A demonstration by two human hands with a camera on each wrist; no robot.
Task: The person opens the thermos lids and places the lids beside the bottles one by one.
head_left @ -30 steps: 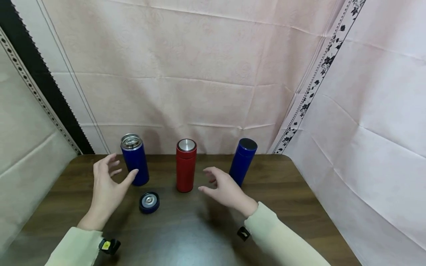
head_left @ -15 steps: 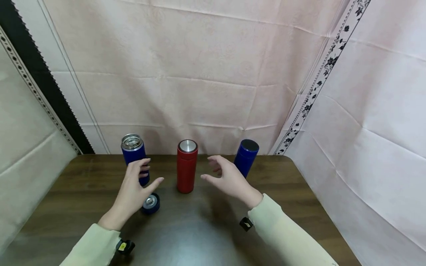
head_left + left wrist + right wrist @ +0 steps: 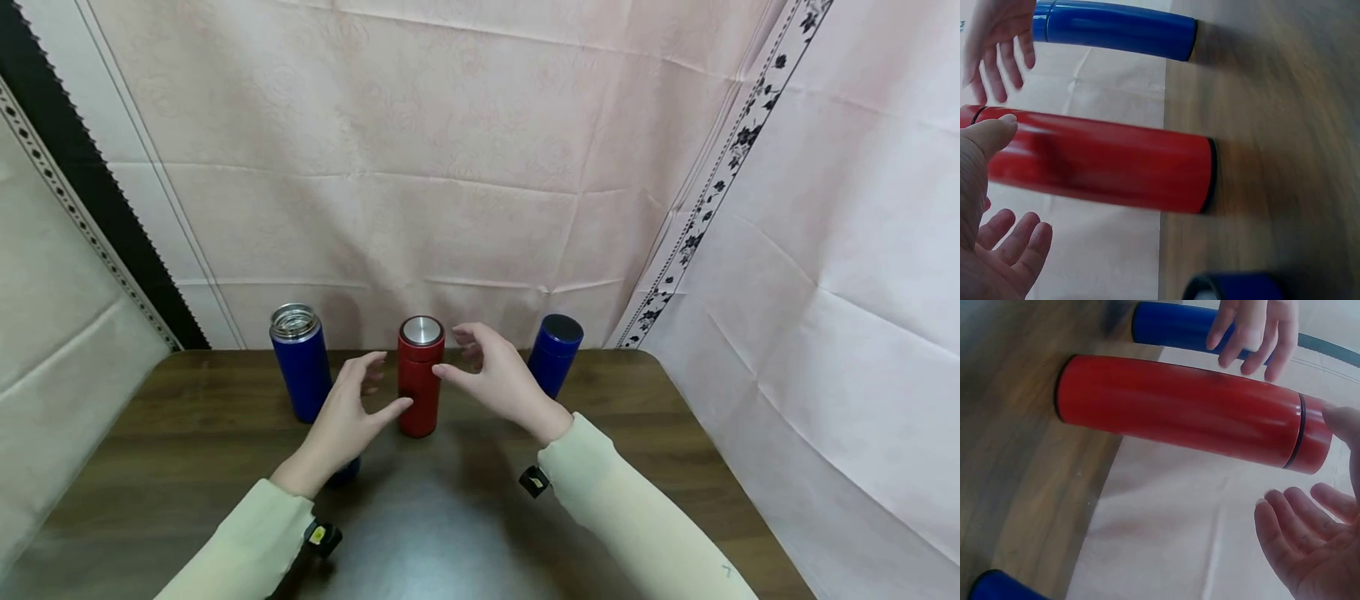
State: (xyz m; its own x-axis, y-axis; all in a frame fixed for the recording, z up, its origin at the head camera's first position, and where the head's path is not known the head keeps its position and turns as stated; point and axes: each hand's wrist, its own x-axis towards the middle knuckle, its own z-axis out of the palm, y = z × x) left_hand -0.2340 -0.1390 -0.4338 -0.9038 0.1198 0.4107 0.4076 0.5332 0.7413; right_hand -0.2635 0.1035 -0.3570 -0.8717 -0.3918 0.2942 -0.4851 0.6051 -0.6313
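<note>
A red thermos point(image 3: 420, 383) with a silver-topped lid point(image 3: 422, 331) stands upright mid-table, between both hands. On its left side my left hand point(image 3: 347, 425) is spread, thumb and fingers apart around the lower body. My right hand point(image 3: 498, 379) comes from the right at lid height, fingers parted, the thumb overlapping the thermos edge in the head view. The wrist views show gaps between fingers and thermos; whether either thumb touches cannot be told. Partly behind the left hand stands an uncapped blue thermos point(image 3: 302, 375). Its removed-looking dark blue lid point(image 3: 347, 473) is mostly hidden under that hand.
A second blue thermos point(image 3: 555, 354), with its dark-topped cap on, stands at the back right behind the right hand. The brown wooden table point(image 3: 450, 533) ends at a pale cloth point(image 3: 450, 208) hung behind, with more cloth at both sides.
My left hand has moved right, from beside the open blue thermos, past the loose lid, to the red thermos. My right hand has shifted slightly left and up toward the red thermos's lid.
</note>
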